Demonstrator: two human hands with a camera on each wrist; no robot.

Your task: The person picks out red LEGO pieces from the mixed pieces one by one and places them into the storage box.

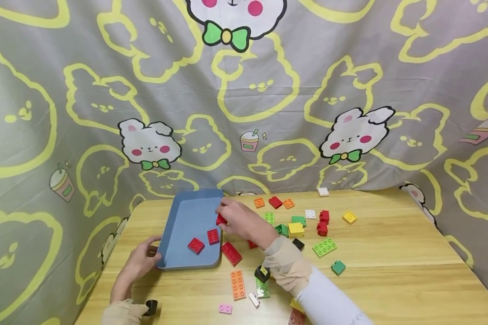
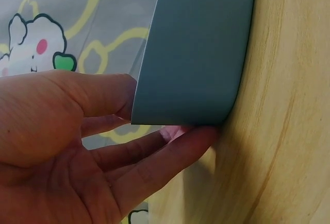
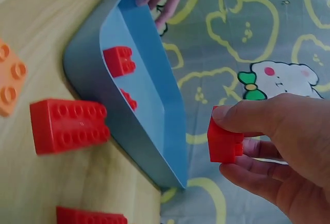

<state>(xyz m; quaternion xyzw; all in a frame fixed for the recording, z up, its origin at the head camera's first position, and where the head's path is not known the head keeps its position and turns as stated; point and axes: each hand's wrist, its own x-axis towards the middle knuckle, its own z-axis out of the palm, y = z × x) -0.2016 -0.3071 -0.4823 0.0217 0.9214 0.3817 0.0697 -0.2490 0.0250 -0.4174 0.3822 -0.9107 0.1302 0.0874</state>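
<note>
In the head view my right hand (image 1: 240,220) pinches a small red brick (image 3: 223,140) between thumb and fingers, above the right wall of a blue tray (image 1: 189,261). Two other red bricks lie inside the tray, one near the middle (image 1: 196,245) and one by the right wall (image 1: 213,236). At the tray's near left corner, my left hand (image 1: 140,262) holds the rim, its thumb over the edge and its fingers beneath, as the left wrist view shows. A longer red brick (image 1: 231,253) lies on the table just right of the tray.
Loose bricks are spread over the wooden table (image 1: 398,253) to the right, among them a yellow brick (image 1: 296,229), a lime brick (image 1: 324,247) and an orange brick (image 1: 237,285). A patterned cloth (image 1: 268,104) hangs behind the table.
</note>
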